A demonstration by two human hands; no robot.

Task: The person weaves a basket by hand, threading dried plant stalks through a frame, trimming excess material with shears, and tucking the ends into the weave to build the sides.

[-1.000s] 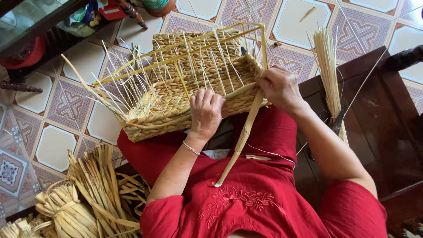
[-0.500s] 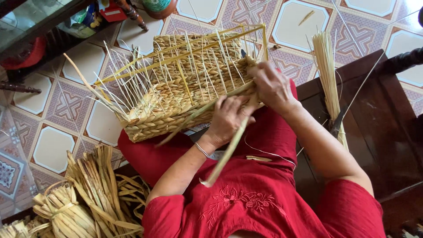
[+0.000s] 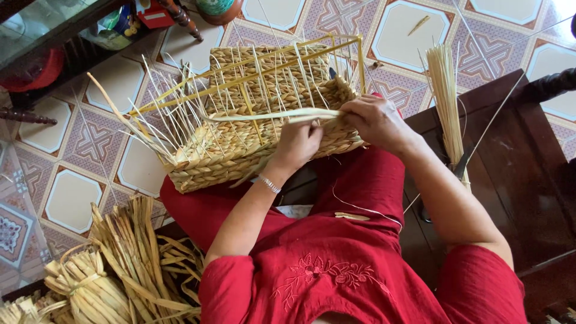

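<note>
Half-woven straw basket [image 3: 252, 129] rests on lap, over tiled floor [image 3: 66, 198]. Left hand [image 3: 298, 144] and right hand [image 3: 375, 120] both pinch 1 flat straw strand [image 3: 270, 115] across basket's near wall.

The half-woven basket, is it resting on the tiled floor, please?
No, the half-woven basket rests on the person's red-clad lap, held by both hands above the tiled floor.

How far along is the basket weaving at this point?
Done: the basket has its base and lower wall woven. In hand: both the left hand and the right hand work a flat strand along the near wall. Left: the bare upright stakes above remain unwoven.
</note>
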